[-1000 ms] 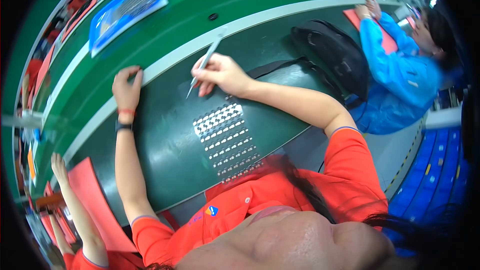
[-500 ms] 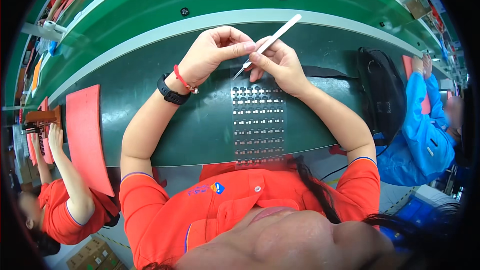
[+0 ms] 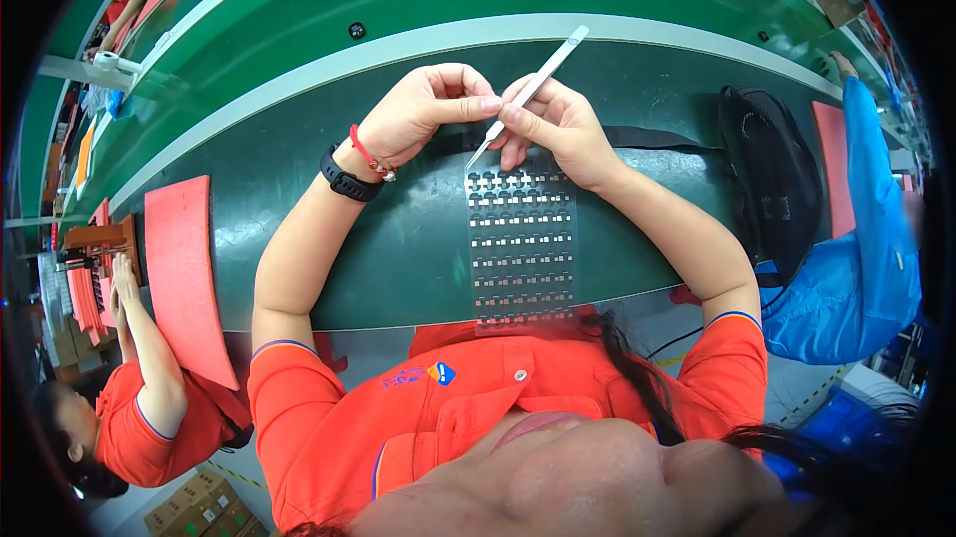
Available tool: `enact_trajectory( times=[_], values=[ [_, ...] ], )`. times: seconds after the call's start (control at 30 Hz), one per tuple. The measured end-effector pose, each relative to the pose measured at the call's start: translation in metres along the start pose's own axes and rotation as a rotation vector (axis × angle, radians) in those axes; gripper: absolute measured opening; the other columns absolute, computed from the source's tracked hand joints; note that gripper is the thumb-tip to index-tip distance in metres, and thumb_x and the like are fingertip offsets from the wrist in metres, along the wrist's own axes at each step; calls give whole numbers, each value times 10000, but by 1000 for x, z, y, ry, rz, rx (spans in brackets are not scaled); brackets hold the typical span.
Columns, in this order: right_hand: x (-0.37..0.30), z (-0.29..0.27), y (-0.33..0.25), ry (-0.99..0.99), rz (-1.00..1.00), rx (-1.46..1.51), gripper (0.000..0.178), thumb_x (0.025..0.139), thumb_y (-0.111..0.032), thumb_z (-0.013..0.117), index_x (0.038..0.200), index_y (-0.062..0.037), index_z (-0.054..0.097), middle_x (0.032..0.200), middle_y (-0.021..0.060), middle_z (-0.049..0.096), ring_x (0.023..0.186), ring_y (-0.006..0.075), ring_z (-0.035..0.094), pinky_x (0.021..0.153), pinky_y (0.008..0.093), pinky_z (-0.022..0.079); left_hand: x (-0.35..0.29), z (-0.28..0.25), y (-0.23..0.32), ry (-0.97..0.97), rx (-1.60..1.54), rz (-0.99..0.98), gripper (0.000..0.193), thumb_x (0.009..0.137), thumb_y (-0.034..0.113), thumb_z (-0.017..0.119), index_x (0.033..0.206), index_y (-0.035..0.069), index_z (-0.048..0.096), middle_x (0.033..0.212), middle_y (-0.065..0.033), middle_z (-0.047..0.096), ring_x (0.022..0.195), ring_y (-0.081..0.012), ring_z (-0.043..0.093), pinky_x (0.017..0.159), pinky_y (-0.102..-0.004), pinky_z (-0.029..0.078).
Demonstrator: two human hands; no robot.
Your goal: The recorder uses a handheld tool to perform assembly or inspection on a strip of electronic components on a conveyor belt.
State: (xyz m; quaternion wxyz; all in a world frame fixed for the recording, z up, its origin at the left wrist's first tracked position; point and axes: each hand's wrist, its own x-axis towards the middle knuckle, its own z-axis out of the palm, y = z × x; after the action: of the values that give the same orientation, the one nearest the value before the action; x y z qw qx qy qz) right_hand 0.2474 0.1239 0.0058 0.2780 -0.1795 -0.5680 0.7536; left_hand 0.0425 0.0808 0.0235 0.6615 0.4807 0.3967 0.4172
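Tweezers [image 3: 546, 69] are in my right hand [image 3: 563, 134], gripped a bit like a pen: the fingers are closed around the shaft, the blunt end sticks up toward the far edge of the worktop [image 3: 398, 258], and the thin tips slant down to the left. Those tips sit right by the far left corner of a clear sheet [image 3: 523, 250] with rows of tiny dark and pale parts on it, though I honestly can't tell if they're touching it. The sheet lies roughly mid-worktop and runs down to the near edge, looks like it even pokes slightly past it. My left hand [image 3: 423, 109] is up just beside the right one, fingers curled and thumb stretched out to the right fingers; can't tell whether that pinch is fully closed or has anything tiny in it. Black watch [image 3: 349, 179] and red bracelet [image 3: 364, 153] on that wrist, btw. Over toward the worktop's right end there's a black bag [image 3: 772, 179], its strap [image 3: 662, 140] running flat toward my right hand, and by the left end a pink mat [image 3: 184, 268], with a co-worker in red [image 3: 164, 418] sitting past it.
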Motion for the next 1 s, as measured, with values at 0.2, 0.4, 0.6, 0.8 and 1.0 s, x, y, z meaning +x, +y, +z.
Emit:
enact_trajectory(
  times=[0.2,0.4,0.6,0.8,1.0],
  values=[
    [0,0,-3,-7,19,-16,287,903,-233,625,1053,-3,540,830,123,647,630,161,639,567,248,488,3,-1,-3,0,-24,30,138,823,157,719,873,50,648,849,-6,639,814,-77,566,790,-225,428],
    [1,6,-5,-1,50,-59,205,917,-158,594,1029,-7,513,831,112,636,634,155,641,578,241,524,0,-3,-4,-55,29,46,106,824,144,691,841,60,629,865,-3,625,843,-99,568,801,-250,423],
    [-1,7,0,-15,57,-100,202,925,-159,576,1037,-5,506,820,121,636,610,166,629,566,242,510,-2,-1,-5,-33,61,43,135,805,167,714,835,54,646,844,-6,635,834,-91,559,820,-245,416],
    [1,2,3,-3,59,-61,196,936,-165,553,1043,-7,510,806,129,633,597,171,624,564,248,507,1,0,-9,-77,-67,32,162,813,198,725,851,56,656,844,-6,639,841,-94,563,837,-246,406],
    [2,0,6,11,84,-62,193,936,-166,550,1036,-4,514,805,130,628,600,167,623,570,244,504,4,-3,-14,-44,-68,36,180,801,175,736,887,28,681,861,-35,672,848,-100,583,842,-245,415]
  ],
)
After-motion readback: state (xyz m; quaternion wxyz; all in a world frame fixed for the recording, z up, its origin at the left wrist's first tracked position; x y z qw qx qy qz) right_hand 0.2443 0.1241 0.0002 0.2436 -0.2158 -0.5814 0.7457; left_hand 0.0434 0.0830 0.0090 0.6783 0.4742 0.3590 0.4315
